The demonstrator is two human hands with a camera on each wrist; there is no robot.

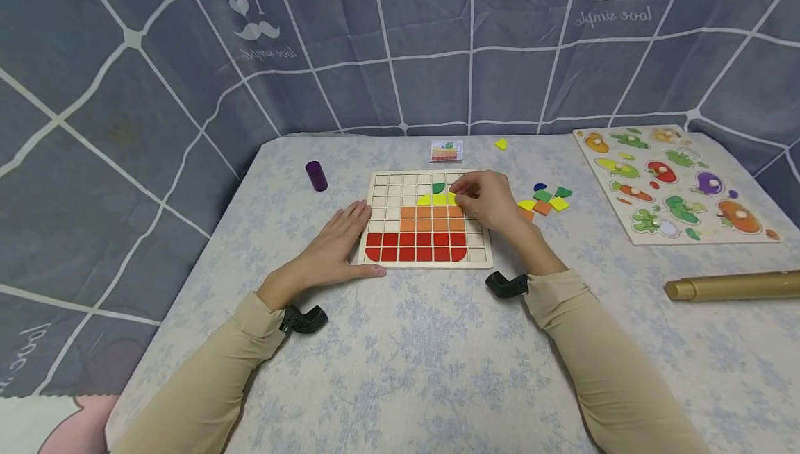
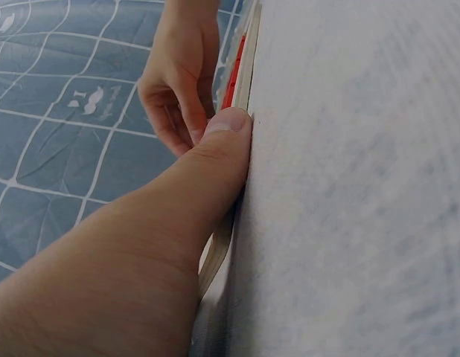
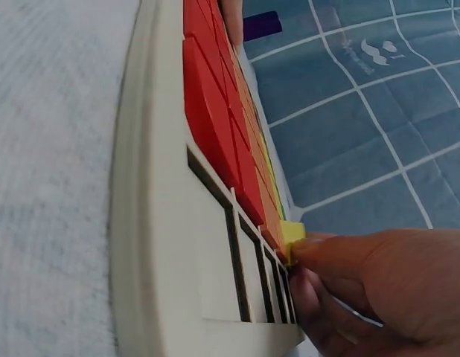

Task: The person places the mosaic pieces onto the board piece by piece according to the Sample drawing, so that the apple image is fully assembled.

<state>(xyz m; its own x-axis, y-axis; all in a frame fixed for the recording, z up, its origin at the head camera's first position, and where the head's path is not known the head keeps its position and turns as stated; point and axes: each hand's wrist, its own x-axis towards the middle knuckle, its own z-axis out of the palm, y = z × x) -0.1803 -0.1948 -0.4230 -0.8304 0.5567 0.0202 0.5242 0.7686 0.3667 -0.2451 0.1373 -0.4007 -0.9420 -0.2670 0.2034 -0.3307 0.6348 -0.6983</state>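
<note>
A pale wooden grid board [image 1: 478, 254] lies on the table, its lower rows filled with red tiles [image 1: 415, 246] and orange tiles [image 1: 423, 218] above them. Yellow tiles [image 1: 431, 200] and one green tile [image 1: 438, 188] sit higher up. My left hand [image 1: 334, 249] rests along the board's left edge, fingers straight, thumb by the near corner. Between thumb and fingertips, my right hand [image 1: 490, 200] pinches a yellow tile [image 3: 292, 236] at the right end of the yellow row. The fingers partly cover that tile. In the left wrist view my left thumb [image 2: 226, 134] touches the board's side.
Loose coloured tiles [image 1: 542, 208] lie right of the board. Behind it are a small pattern card [image 1: 446, 151] and a single yellow piece [image 1: 501, 144]. A purple cylinder [image 1: 316, 176] stands back left. Farther right are a vegetable puzzle board [image 1: 615, 214] and a gold-brown roll [image 1: 731, 286].
</note>
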